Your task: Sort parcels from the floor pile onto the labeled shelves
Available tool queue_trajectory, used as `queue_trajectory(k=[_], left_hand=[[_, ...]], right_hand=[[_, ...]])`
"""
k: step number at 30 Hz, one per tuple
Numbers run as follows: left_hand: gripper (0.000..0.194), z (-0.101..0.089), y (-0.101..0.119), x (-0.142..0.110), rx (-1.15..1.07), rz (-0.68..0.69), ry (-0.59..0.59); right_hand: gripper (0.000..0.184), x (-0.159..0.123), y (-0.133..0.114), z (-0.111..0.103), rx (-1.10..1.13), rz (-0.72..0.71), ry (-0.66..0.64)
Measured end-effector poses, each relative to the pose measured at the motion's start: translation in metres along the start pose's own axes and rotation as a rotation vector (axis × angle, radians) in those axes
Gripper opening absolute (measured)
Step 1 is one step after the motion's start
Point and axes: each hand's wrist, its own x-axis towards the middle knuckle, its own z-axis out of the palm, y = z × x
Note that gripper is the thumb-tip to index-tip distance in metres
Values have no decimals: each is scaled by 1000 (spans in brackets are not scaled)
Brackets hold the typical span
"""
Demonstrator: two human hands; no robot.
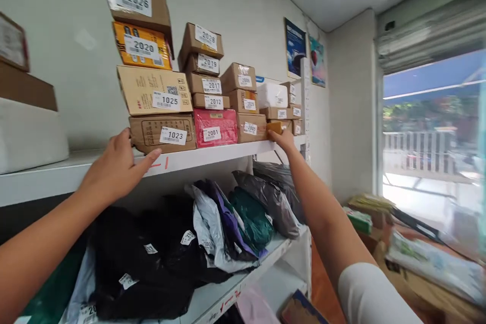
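Note:
My left hand (117,167) is at the left end of the bottom cardboard box labelled 1023 (152,131). Its fingers touch the box's left side, and the thumb is spread apart along the shelf's front edge. Farther right on the same shelf, my right hand (281,138) has its fingers around a small orange-yellow box (276,126), beside the box labelled 2005 (251,127); part of its grip is hidden. Above the 1023 box are stacked a tan box labelled 1025 (152,88), a yellow box labelled 2020 (142,45) and a brown box labelled 2026 (136,2).
Between my hands, a pink package labelled 2001 (216,124) carries several small boxes. The white shelf (212,152) has a lower level with black bags (140,258) and a green bag (250,217). At right, parcels (429,258) lie below a window (433,126).

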Motion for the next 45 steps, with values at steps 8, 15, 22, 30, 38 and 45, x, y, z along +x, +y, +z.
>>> queue_trajectory(k=[8,15,22,30,38,45], left_hand=[[83,12,53,-3,-80,-254,190],[98,6,56,2,-111,-385,211],[100,-9,18,-2,-15,-431,333],[108,-16,-11,-14,150,-428,444],[98,2,9,-17,175,-208,544],[94,70,69,9,219,268,531]], right_hand=[[54,24,25,3,15,-216,-47],[49,15,19,11,84,-233,12],[37,-18,-26,19,194,-292,-31],[29,-50,-70,28,277,-357,-91],[24,-54,-78,31,260,-355,-109],[40,-48,-67,21,307,-382,-331]])
